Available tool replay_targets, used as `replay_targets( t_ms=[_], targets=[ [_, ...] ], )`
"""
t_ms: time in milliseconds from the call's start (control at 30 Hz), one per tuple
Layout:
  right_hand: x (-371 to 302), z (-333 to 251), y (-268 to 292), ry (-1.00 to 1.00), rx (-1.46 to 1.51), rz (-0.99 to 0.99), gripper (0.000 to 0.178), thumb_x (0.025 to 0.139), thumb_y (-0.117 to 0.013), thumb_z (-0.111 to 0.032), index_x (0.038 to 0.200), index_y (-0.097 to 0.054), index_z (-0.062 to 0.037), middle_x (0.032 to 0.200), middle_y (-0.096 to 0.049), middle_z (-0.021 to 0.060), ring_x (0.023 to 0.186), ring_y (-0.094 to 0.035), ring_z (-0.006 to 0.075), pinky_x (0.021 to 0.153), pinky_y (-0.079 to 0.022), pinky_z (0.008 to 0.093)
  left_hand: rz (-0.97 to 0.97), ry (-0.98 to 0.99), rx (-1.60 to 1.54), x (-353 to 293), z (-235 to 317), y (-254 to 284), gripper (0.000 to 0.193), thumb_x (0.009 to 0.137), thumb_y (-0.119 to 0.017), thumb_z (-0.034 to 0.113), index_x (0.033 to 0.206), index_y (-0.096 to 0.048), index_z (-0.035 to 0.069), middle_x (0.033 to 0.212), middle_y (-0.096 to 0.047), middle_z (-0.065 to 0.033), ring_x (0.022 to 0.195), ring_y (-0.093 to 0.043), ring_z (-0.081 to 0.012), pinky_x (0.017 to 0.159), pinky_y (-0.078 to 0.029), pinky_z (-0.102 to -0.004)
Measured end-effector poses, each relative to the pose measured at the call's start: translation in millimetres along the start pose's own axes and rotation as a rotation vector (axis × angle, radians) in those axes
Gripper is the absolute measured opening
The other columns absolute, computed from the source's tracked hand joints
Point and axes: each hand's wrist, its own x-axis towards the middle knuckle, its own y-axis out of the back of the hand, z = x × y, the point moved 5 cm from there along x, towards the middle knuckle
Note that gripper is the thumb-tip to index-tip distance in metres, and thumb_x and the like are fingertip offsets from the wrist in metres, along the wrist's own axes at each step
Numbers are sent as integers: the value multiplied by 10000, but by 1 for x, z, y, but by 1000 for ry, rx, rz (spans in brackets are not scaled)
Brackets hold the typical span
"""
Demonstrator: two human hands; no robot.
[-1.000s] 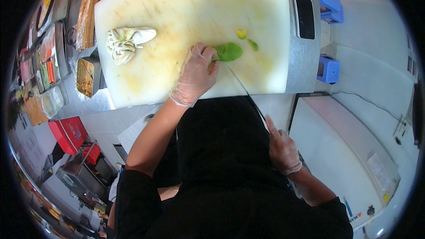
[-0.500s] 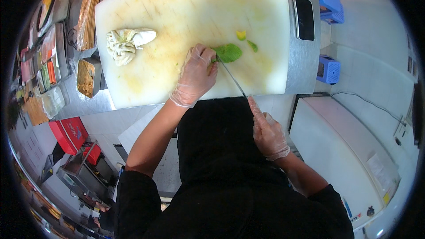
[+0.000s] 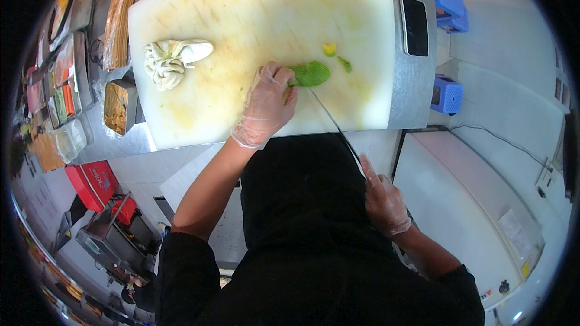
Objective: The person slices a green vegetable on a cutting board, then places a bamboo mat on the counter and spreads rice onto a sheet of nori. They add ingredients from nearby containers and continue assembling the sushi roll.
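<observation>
- Nearest, the gloved right hand [image 3: 384, 204] grips a long knife [image 3: 336, 128], fingers closed on its handle.
- The blade tip touches the green vegetable [image 3: 311, 73].
- The left hand [image 3: 269, 100] pins it, fingers curled, on the stained white cutting board [image 3: 241, 18].
- Beyond, a steel worktop [image 3: 413, 93] carries a dark phone [image 3: 415, 26]; white tiled floor to the right.

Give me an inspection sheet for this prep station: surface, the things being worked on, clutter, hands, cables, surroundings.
Surface: white cutting board, stained yellow, on a steel counter.
Work things: green vegetable piece; long knife, tip at it.
Clutter: crumpled white cloth; small green and yellow scraps; black phone.
Hands: gloved left hand pins the vegetable; gloved right hand holds the knife handle.
Cables: thin dark cable at right.
Surroundings: blue stools; red box.
</observation>
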Motion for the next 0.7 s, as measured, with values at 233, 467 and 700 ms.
replay_targets(
  t_ms=[233,467,700],
  targets=[
    [36,-31,-8,162,65,180,671,1056,-522,-45,1692,-367,-193,880,-613,207,747,-633,405,709,-532,538,-9,14,-23,0,-1,1,254,828,-733,-10,1057,-636,45,1113,-575,-164,1074,-594,-406,929,-524,-492],
    [41,-34,-16,274,141,281,715,1028,-526,-4,1699,-366,-193,840,-564,190,682,-588,402,642,-506,548,-7,3,-7,1,-3,0,257,823,-726,-24,1054,-637,44,1104,-579,-164,1069,-596,-406,926,-527,-490],
    [47,-37,-17,233,59,267,747,1017,-536,-4,1709,-338,-205,862,-576,200,705,-609,405,654,-518,545,-13,3,-14,2,-1,1,252,822,-732,-23,1045,-637,44,1102,-579,-165,1065,-596,-411,919,-529,-494]
  ],
)
